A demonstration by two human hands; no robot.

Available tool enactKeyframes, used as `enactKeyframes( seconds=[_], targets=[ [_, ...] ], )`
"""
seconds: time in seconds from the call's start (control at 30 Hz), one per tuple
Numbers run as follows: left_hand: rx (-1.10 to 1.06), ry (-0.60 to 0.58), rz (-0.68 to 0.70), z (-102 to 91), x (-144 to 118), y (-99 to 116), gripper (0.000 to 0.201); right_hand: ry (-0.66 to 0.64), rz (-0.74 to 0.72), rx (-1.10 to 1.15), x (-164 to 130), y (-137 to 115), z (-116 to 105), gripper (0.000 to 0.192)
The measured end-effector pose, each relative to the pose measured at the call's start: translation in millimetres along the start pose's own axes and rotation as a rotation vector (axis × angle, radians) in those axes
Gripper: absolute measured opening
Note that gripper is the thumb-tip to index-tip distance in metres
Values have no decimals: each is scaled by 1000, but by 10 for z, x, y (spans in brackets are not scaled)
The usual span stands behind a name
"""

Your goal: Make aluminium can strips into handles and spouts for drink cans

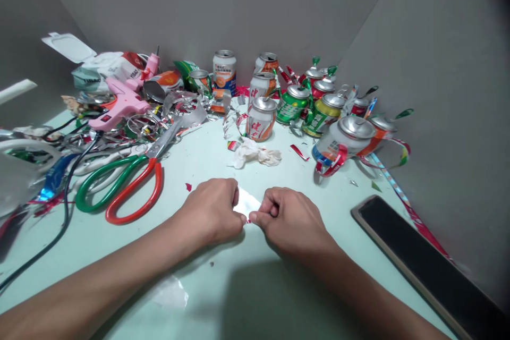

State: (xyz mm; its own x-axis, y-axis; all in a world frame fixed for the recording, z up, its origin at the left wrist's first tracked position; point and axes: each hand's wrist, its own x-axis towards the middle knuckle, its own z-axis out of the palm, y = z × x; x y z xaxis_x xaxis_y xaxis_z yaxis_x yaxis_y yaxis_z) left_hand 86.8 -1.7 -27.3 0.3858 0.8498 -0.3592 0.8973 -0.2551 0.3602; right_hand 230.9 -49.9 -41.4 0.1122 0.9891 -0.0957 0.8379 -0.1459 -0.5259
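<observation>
Both hands meet over the near middle of the table. Between them is a small, thin silvery sheet piece (pixel 247 202), pale and shiny on top with a bit of red at its near edge. My left hand (pixel 213 207) pinches its left side, fingers curled and thumb at the near edge. From the right, my right hand (pixel 292 218) grips the opposite side between thumb and curled fingers. The hands cover part of the piece. A crumpled white tissue (pixel 257 154) lies just beyond them.
Scissors (pixel 135 191) with green and red handles lie left, near a pink glue gun (pixel 123 101) and heaped metal scraps (pixel 175 106). Cut drink cans (pixel 292 103) stand at the back. A can teapot (pixel 342 138) sits right, behind a phone (pixel 422 265). A black cord (pixel 66 218) runs left.
</observation>
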Motion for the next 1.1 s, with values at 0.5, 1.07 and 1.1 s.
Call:
enactKeyframes(
  seconds=[0.5, 1.07, 1.1],
  targets=[
    [107, 0, 45, -13, -56, 66, 16, -65, -139, 137, -21, 102, -51, 15],
    [76, -19, 48, -37, -43, 49, 17, 244, -709, -407, -378, 61, 89, 31],
    [66, -27, 49, -38, -37, 45, 17, 250, -694, -422, -380, 53, 97, 31]
  ],
)
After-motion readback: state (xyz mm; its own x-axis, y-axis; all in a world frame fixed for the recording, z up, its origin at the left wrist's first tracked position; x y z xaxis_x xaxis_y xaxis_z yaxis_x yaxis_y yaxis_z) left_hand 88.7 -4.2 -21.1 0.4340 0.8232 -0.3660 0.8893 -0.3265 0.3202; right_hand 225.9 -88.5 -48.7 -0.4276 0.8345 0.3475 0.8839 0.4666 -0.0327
